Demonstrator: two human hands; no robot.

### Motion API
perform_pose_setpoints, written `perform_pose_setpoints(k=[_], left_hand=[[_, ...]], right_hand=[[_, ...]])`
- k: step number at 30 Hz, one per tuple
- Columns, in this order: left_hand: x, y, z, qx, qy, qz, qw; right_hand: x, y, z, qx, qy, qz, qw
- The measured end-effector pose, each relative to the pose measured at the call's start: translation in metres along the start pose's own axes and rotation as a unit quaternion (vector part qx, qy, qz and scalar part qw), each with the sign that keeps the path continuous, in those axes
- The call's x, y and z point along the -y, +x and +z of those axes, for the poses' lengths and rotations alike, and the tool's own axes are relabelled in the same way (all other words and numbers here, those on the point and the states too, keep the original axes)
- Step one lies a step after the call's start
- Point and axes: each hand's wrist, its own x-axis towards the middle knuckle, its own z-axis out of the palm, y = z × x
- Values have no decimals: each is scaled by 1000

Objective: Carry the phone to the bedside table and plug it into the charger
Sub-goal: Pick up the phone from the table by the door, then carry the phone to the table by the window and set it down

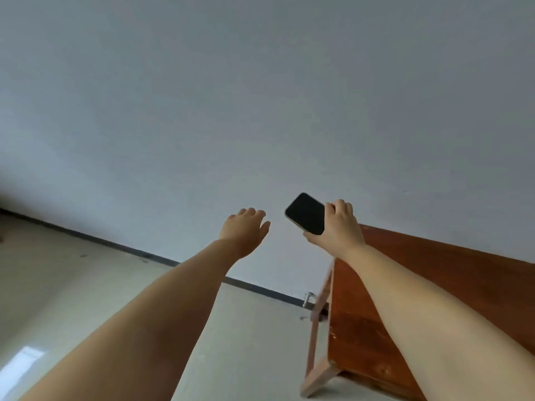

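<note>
Black-screened, the flat rectangular phone sits gripped in the person's right hand, long axis slanting up-left toward the empty, loosely spread left hand just beside it.

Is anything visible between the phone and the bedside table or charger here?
Cannot judge: neither table nor charger is in view. The right hand holds the phone in the air before a bare wall; the left hand is open and empty.

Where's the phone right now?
In the head view, the phone is held up in the right hand, in front of the wall, above the wooden furniture.
</note>
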Motion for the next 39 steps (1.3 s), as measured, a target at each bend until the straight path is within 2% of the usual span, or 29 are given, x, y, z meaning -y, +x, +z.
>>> perform_pose_setpoints(k=[4, 9, 16, 23, 27, 33, 39], left_hand=[[120, -46, -33, -5, 18, -83, 996], [250, -100, -69, -21, 29, -196, 980], [356, -141, -96, -55, 15, -311, 949], [487, -161, -136, -100, 35, -426, 898], [551, -183, -155, -118, 38, -491, 862], [656, -251, -163, -125, 24, -586, 800], [785, -326, -188, -98, 59, -622, 775]], right_hand=[[126, 26, 33, 18, 55, -64, 996], [267, 59, 66, 55, 47, -188, 979], [401, 109, 103, 70, 29, -320, 944], [560, 194, 138, 60, 17, -451, 890], [651, 223, 155, 73, 32, -488, 869], [805, 215, 204, 111, 47, -568, 814], [971, 184, 249, 108, 76, -611, 781]])
